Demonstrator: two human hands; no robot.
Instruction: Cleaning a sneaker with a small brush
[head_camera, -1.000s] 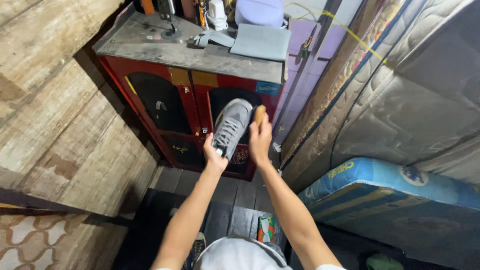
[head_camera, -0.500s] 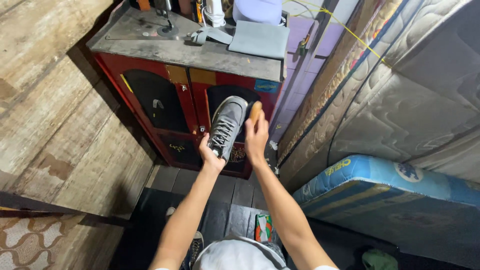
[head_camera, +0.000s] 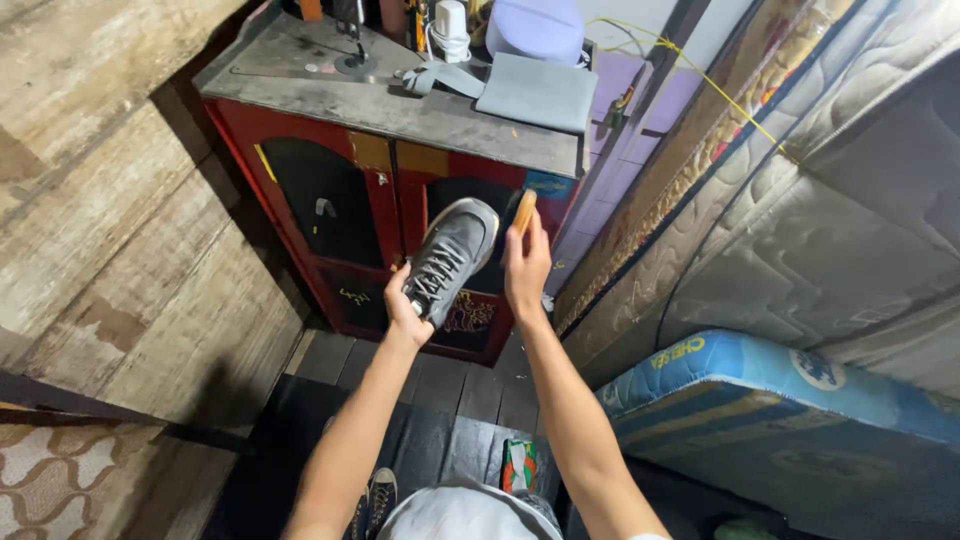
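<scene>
My left hand (head_camera: 404, 310) grips a grey lace-up sneaker (head_camera: 452, 256) by its heel end and holds it up with the toe pointing away from me. My right hand (head_camera: 526, 268) holds a wooden brush (head_camera: 524, 211) right beside the shoe's toe, on its right side. Both arms reach out in front of me, over a dark plank floor.
A red cabinet (head_camera: 372, 215) with black door panels stands straight ahead, its grey top cluttered with a folded grey cloth (head_camera: 536, 91) and other items. Mattresses (head_camera: 800, 250) lean on the right. A wooden wall (head_camera: 110, 230) runs along the left. Another shoe (head_camera: 378, 495) and a small carton (head_camera: 519, 465) lie below.
Both hands with the shoe and brush have drifted slightly; the brush stays by the toe. The view has shifted a little.
</scene>
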